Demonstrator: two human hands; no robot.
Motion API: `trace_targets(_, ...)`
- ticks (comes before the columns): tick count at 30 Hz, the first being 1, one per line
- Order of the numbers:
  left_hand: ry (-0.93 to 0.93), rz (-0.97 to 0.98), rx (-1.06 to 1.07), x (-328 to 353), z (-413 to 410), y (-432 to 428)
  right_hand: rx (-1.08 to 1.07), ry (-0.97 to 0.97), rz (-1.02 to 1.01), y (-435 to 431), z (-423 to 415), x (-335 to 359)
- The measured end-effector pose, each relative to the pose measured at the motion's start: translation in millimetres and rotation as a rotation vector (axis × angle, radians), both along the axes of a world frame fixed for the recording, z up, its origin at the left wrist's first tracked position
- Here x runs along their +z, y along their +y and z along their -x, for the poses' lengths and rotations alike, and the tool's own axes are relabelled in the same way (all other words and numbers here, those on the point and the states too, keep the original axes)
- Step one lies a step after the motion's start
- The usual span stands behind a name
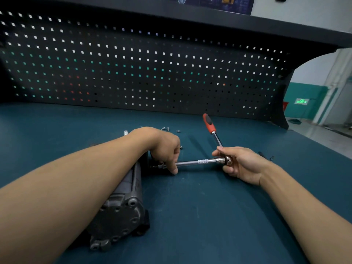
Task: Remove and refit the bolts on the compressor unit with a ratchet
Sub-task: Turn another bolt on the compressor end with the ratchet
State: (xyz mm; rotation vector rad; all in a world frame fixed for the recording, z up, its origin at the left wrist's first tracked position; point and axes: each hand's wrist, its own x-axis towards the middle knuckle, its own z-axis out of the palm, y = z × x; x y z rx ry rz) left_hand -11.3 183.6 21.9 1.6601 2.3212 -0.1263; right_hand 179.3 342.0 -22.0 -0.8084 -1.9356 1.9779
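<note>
Beside the compressor [123, 206], ratchet head [224, 161] in right fingers [228, 170], extension [194, 162] in left fingers [174, 168]

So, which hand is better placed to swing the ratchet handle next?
Probably the right hand: it grips the ratchet head, below the red handle. The left hand holds the extension bar at the compressor.

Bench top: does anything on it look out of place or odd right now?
Only the bolts: a few lie loose on the bench behind the left hand, not in any tray, so they might roll away or get lost. Nothing looks spilled or damaged.
</note>
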Motion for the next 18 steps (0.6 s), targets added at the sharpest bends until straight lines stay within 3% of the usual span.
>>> trace_targets(18,-0.014,0.036,-0.015,2,-7,-3,0.113,0.082,0.072,11,-6,-5)
